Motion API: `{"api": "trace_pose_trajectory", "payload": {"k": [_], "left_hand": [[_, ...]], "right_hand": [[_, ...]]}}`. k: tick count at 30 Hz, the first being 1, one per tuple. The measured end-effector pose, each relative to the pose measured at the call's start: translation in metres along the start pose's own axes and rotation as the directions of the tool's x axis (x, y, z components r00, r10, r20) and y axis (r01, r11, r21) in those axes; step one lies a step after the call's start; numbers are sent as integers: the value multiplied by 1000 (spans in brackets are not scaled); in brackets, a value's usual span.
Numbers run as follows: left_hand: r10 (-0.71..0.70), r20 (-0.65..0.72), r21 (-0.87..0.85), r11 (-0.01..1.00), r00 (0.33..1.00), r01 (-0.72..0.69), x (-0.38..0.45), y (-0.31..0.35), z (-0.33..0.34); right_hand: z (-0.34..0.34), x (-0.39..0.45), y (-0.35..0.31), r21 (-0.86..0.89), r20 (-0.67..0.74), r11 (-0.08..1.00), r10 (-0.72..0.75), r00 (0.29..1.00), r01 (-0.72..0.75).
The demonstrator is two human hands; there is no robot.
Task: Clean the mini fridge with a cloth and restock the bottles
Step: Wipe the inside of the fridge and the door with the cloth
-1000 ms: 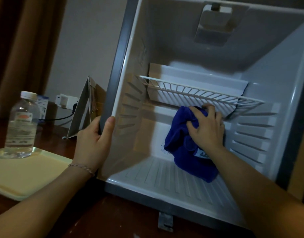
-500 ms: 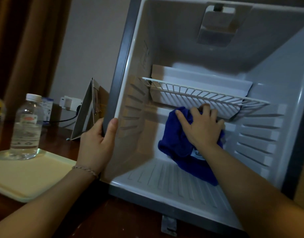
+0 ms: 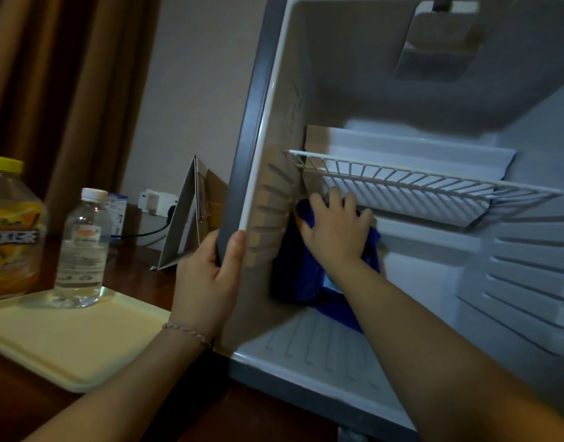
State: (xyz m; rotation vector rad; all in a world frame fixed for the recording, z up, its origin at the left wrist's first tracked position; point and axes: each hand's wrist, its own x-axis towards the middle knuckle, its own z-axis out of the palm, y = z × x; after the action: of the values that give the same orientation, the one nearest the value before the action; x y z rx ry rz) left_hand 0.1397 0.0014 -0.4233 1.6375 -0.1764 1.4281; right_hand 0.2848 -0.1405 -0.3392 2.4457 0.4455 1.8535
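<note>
Bracing the fridge (image 3: 256,129), the left hand (image 3: 207,279) is gripping its frame while the right hand (image 3: 336,232), fingers spread, is pressing the cloth (image 3: 301,275) into the back corner.

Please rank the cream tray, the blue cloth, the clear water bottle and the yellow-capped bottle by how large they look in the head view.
1. cream tray
2. blue cloth
3. yellow-capped bottle, cut off by the frame, so unsure
4. clear water bottle

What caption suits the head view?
Right hand wipes mini fridge with blue cloth; left hand steadies it.
</note>
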Motion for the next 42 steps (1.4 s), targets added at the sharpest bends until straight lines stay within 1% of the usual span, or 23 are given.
{"api": "trace_pose_trajectory", "payload": {"k": [4, 6, 8, 10, 16, 20, 23, 25, 32, 34, 39, 42], "left_hand": [[-14, 28, -6, 1000, 1000, 14, 2, -1, -2], [-26, 36, -27, 999, 999, 27, 2, 1, -3], [-29, 45, -29, 999, 999, 30, 2, 3, -3], [-21, 46, -19, 1000, 999, 22, 2, 2, -4], [-17, 46, 37, 999, 999, 15, 3, -4, -4], [-9, 31, 48, 999, 999, 8, 2, -2, -4], [-9, 14, 48, 999, 1000, 8, 2, 4, -3], [-4, 7, 51, 999, 1000, 4, 2, 6, -3], [-14, -9, 40, 999, 1000, 15, 0, -1, -1], [-8, -12, 31, 999, 1000, 8, -1, 0, 0], [2, -27, 41, 999, 1000, -1, 0, 3, -1], [25, -13, 38, 999, 1000, -24, -1, 3, -1]], "right_hand": [[0, 1, 2, 23, 57, 999, -43, 997, 42], [-1, 0, 12, 25, 53, 995, -100, 994, 99], [-2, 0, 22, 29, 37, 993, -114, 993, 113], [-2, -3, 33, 21, 29, 994, -107, 994, 107], [-6, -27, 92, -48, -72, 996, -83, 994, 80], [-10, -41, 130, -82, -106, 996, -32, 994, 24], [-11, -50, 152, -92, -160, 995, 21, 987, -36], [-10, -55, 160, -97, -199, 994, 24, 980, -44], [-2, -58, 151, -106, -220, 990, 64, 973, -89], [0, -56, 144, -114, -212, 990, 52, 976, -78], [2, -38, 88, -121, -148, 993, -19, 989, 1], [5, -27, 53, -108, -140, 994, -20, 990, 5]]}}
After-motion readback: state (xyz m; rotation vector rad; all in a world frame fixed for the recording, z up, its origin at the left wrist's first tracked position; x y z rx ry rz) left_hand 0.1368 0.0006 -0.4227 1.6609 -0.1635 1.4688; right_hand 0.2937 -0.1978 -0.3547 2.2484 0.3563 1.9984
